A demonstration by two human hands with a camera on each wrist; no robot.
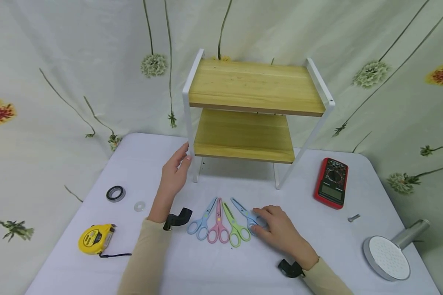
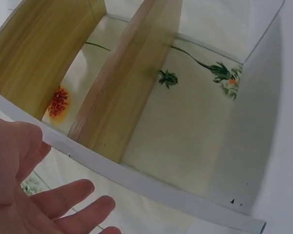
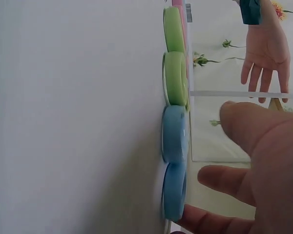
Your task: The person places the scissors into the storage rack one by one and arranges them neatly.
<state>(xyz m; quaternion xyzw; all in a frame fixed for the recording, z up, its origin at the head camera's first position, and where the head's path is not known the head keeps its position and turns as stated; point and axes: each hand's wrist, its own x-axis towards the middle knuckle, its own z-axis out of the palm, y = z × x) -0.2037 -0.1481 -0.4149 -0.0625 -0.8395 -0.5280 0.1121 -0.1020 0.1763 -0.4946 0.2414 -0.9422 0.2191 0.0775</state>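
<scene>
Fingers (image 3: 212, 178) of the right hand (image 1: 280, 231) lie lightly bent over the handle rings of the blue scissors (image 1: 248, 218), a fingertip touching the nearer ring; whether they actually grip it cannot be told. These scissors lie flat on the surface (image 1: 243, 266), just in front of the wooden shelf rack (image 1: 254, 110), and are the rightmost of four pairs fanned side by side. Touching them on the left are the green scissors (image 1: 234, 227), then the pink scissors (image 1: 218, 225), then a light-blue pair (image 1: 202, 223).

Left of the rack's front leg, the left hand (image 1: 174, 174) hovers with fingers (image 2: 63, 197) straight and spread, holding nothing, its fingertips just beside the rack's white frame (image 2: 136, 180).

Right of the rack lies a red multimeter (image 1: 331, 181), with a small bolt (image 1: 353, 218) and a shower head (image 1: 389, 256) nearer the person. Well to the rack's left sit a roll of black tape (image 1: 115, 193), a clear ring (image 1: 139, 206) and a yellow tape measure (image 1: 95, 239).
</scene>
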